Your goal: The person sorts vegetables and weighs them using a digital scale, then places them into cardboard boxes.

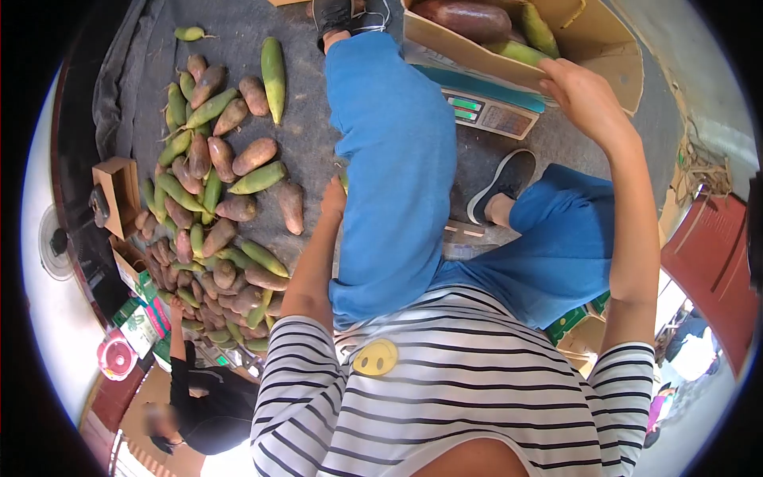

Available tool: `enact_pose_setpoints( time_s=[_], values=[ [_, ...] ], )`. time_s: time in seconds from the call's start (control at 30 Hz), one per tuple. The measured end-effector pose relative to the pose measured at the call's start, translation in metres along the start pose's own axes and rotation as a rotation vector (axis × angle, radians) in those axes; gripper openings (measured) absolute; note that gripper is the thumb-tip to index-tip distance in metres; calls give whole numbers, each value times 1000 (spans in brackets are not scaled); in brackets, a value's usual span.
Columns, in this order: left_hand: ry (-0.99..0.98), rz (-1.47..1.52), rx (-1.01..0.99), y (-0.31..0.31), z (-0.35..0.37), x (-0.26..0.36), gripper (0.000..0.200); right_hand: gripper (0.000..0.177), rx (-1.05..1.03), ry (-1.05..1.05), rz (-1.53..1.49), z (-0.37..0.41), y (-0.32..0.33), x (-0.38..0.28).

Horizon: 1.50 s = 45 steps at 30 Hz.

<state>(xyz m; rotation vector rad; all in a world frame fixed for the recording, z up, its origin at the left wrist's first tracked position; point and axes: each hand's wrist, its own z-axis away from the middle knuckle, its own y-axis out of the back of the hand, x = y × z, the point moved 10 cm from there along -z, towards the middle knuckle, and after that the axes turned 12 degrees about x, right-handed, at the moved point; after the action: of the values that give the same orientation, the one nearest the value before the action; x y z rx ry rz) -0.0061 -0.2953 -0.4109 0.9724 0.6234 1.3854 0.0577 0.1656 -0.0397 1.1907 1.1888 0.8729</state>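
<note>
My left hand point(335, 196) is low beside my left knee, its fingers closed round a green radish point(344, 181) that is mostly hidden by the blue trouser leg. My right hand point(584, 99) grips the near rim of an open cardboard box point(477, 63). Inside the box lie a large dark red root point(465, 19) and several green radishes point(540, 30). The box rests on a digital scale point(491, 115) with lit green displays.
A big pile of green radishes point(211, 191) and reddish-brown roots point(255, 157) spreads over the dark floor cloth point(306, 95) on my left. One long green radish point(273, 79) lies apart. A co-worker in black point(211, 405) reaches into the pile's far end. Small cartons point(119, 195) stand beyond it.
</note>
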Motion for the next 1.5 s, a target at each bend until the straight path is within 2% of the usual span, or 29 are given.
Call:
enact_pose_setpoints(
  time_s=[0.03, 0.13, 0.33, 0.47, 0.53, 0.57, 0.6, 0.63, 0.67, 0.7, 0.73, 0.8, 0.87, 1.0, 1.07, 1.1, 1.2, 1.27, 1.33, 1.4, 1.47, 1.5],
  values=[
    [53, -5, -22, -10, 3, -5, 40, 14, -14, -5, 6, -1, -1, -1],
    [22, -97, -23, -10, 6, 2, 39, 15, -42, -19, 13, -2, -1, -1],
    [-20, 59, -10, -26, 1, -5, 35, 20, -21, 20, 3, 1, -4, 3],
    [432, 986, -273, -8, 37, -1, 35, 15, -3, 21, 54, 0, -5, 4],
    [469, 1261, -246, 45, 39, 15, 35, 13, 8, 27, 43, 0, -4, 2],
    [436, 1342, -192, 84, 34, 25, 35, 14, 27, 28, 64, 0, -3, 0],
    [330, 1282, -55, 136, 28, 37, 35, 14, 29, 21, 58, 1, -4, -1],
    [193, 1007, 150, 203, 28, 55, 39, 14, 32, 16, 52, 1, -4, -1],
    [-61, 978, 275, 246, 13, 65, 42, 14, 36, 13, 47, 0, -4, -1],
    [-279, 847, 453, 314, 41, 115, 42, 15, 35, 15, 65, 0, -5, 0],
    [-395, 870, 560, 363, 66, 157, 41, 16, 4, -1, 78, -1, -4, 1],
    [-700, 897, 602, 420, 99, 227, 45, 17, -65, -23, 94, -1, -5, 0],
    [-847, 929, 628, 448, 128, 301, 51, 18, -58, -21, 109, 0, -6, 0],
    [-1236, 505, 667, 444, 172, 447, 52, 21, -94, -67, 93, 0, -12, 0],
    [-1240, 232, 605, 415, 162, 482, 54, 23, -111, -92, 80, 2, -11, 3],
    [-1298, 121, 649, 405, 165, 489, 53, 24, -112, -86, 73, 2, -11, 3],
    [-1234, -90, 576, 384, 164, 491, 50, 22, -67, -73, 44, 1, -9, 3],
    [-1227, -100, 513, 366, 161, 488, 44, 16, -2, -46, 21, 2, -1, 2],
    [-1206, -118, 427, 342, 145, 480, 42, 16, -36, -35, 48, -1, -12, 5],
    [-1192, -116, 440, 326, 128, 468, 39, 18, -47, -23, 64, -1, -12, 3],
    [-1161, -117, 465, 322, 121, 456, 38, 24, 35, -21, -2, -1, 1, 2],
    [-1224, 32, 513, 334, 128, 457, 36, 28, 74, -20, -41, -1, 12, -2]
  ],
)
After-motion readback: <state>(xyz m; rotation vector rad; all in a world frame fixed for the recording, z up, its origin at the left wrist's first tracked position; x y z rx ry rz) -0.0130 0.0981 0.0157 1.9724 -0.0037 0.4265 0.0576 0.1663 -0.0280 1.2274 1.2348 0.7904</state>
